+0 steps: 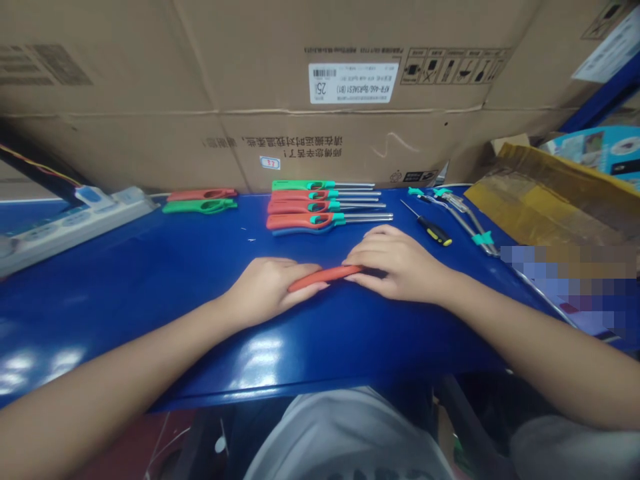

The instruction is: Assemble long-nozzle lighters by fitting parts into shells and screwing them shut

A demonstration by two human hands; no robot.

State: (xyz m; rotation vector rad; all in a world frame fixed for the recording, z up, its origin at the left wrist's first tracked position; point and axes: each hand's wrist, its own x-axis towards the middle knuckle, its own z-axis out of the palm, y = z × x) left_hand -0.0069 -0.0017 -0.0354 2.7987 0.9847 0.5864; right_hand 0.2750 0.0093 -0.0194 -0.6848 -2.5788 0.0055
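Note:
Both my hands hold one red lighter handle (327,276) just above the blue table. My left hand (267,290) pinches its left end between thumb and fingers. Closed on the right end is my right hand (400,263), whose fingers hide that tip. Beyond my hands lies a stack of assembled long-necked lighters (300,221) in red and green, with metal tubes pointing right. A red handle (200,195) and a green handle (200,207), both without tubes, lie farther left. A black and yellow screwdriver (434,232) rests past my right hand.
Several metal tubes with teal parts (467,217) lie at the right, beside a yellow-taped carton (530,193). A white power strip (80,223) runs along the left. Behind everything stands a large cardboard wall (165,147). The blue table's (165,300) front edge is close to my body.

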